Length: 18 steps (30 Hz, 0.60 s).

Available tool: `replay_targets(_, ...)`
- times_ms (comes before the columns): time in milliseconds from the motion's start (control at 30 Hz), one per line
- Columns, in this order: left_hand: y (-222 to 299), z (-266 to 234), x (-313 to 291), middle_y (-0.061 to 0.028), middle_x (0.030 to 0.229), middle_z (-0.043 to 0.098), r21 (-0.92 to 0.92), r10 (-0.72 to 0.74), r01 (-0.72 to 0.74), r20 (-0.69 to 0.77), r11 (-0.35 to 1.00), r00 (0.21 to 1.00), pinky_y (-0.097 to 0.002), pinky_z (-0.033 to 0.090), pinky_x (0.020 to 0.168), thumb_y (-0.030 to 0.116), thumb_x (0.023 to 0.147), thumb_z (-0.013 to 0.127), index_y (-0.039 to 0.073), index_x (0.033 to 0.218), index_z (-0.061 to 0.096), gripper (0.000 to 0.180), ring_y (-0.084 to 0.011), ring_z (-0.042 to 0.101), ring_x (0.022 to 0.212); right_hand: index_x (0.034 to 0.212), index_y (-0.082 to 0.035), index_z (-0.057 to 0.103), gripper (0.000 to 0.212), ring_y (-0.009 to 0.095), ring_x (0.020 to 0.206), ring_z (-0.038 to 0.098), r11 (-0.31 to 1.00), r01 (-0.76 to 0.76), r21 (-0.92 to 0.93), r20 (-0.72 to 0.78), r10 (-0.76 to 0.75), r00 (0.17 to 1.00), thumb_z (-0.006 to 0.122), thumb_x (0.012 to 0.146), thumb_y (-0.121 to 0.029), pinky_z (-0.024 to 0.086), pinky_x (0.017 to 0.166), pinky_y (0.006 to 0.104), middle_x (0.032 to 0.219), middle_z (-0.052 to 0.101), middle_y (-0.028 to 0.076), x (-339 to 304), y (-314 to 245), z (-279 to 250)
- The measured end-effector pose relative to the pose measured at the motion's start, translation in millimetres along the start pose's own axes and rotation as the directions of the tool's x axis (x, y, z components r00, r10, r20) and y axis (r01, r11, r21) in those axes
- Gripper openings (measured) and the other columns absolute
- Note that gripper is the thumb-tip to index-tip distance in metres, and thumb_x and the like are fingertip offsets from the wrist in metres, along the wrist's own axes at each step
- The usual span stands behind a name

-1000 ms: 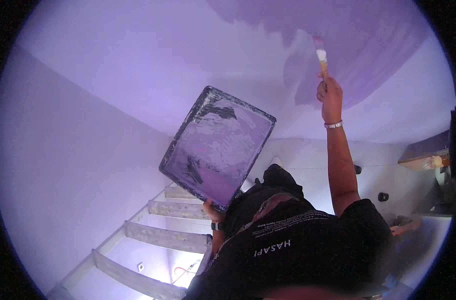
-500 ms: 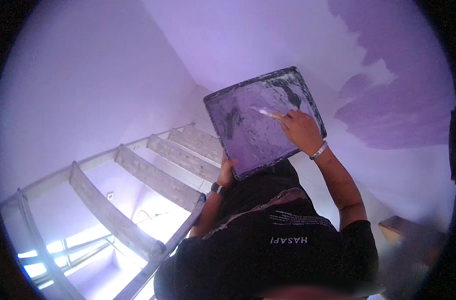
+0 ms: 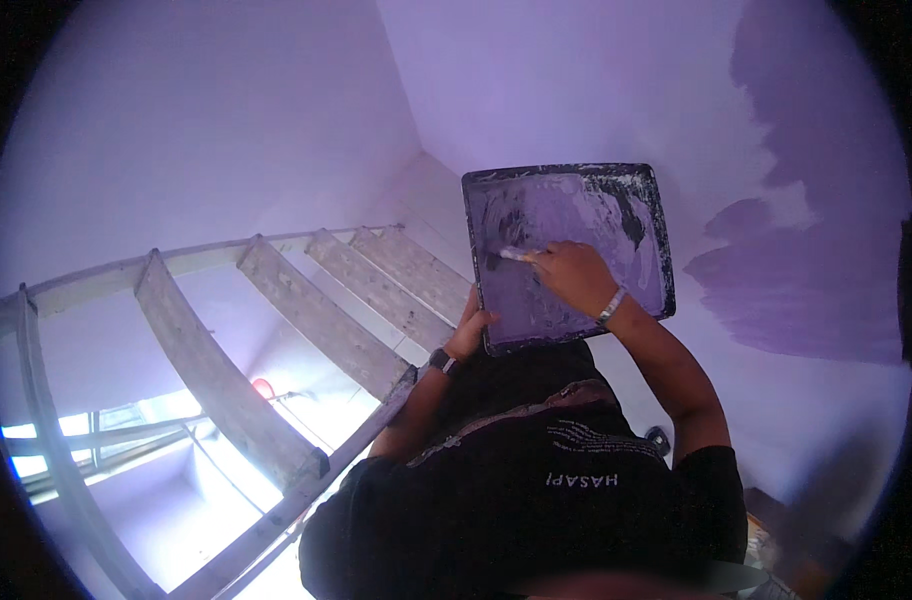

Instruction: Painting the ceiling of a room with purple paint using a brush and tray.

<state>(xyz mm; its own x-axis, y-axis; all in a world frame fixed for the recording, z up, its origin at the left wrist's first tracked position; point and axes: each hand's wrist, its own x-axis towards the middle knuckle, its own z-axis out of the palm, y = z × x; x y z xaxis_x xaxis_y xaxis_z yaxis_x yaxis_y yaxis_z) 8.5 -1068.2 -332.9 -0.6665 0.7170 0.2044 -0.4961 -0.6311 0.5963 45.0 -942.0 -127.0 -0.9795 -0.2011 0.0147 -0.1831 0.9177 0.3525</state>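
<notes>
In front of my body I hold a black rectangular paint tray (image 3: 536, 171), its inside coated with streaky purple paint and dark patches showing through. My left hand (image 3: 472, 328) is closed on the tray's lower left edge, the thumb over the rim and the other fingers hidden beneath. Over the tray, my right hand (image 3: 574, 276) grips a paintbrush (image 3: 517, 255) by its light wooden handle. The brush points left, its pale, paint-covered head at the wet paint near the tray's left side. Whether the bristles touch the bottom cannot be made out.
A wooden ladder-like frame with wide, paint-spotted slats (image 3: 276, 310) runs along my left, with bright openings between them. Pale lilac walls meet in a corner ahead. Darker purple paint (image 3: 796, 260) covers part of the right wall. Blurred objects lie at the lower right.
The view has shifted, and the tray now appears turned clockwise, more squarely to me. My right hand has drawn the brush toward the tray's left side. Both hands keep their hold.
</notes>
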Motion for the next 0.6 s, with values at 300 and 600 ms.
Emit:
replay_targets(300, -17, -9, 36, -0.0094, 0.128, 0.038, 0.072, 0.068, -0.068, 0.011, 0.995, 0.998, -0.029, 0.028, 0.097, 0.01, 0.07, 0.051, 0.004, 0.137, 0.02, 0.073, -0.0189, 0.035, 0.117, 0.092, -0.013, 0.064, 0.015, 0.027, 0.065, 0.057, 0.996, -0.012, 0.092, -0.087, 0.02, 0.996, 0.057, 0.081, -0.021, 0.046, 0.054, 0.0391, 0.07, 0.057, 0.009, -5, 25, 25)
replay_targets(600, -21, -27, 50, -0.0097, 0.13, 0.036, 0.014, 0.059, -0.06, 0.039, 0.998, 0.997, -0.0299, 0.028, 0.099, 0.008, 0.07, 0.05, 0.005, 0.138, 0.019, 0.075, -0.0199, 0.034, 0.119, 0.083, -0.005, 0.062, 0.014, 0.025, 0.064, 0.058, 1.0, 0.002, -0.008, -0.01, -0.002, 1.0, 0.058, 0.075, -0.015, 0.047, 0.056, 0.0384, 0.07, 0.057, 0.009, -2, 28, 38)
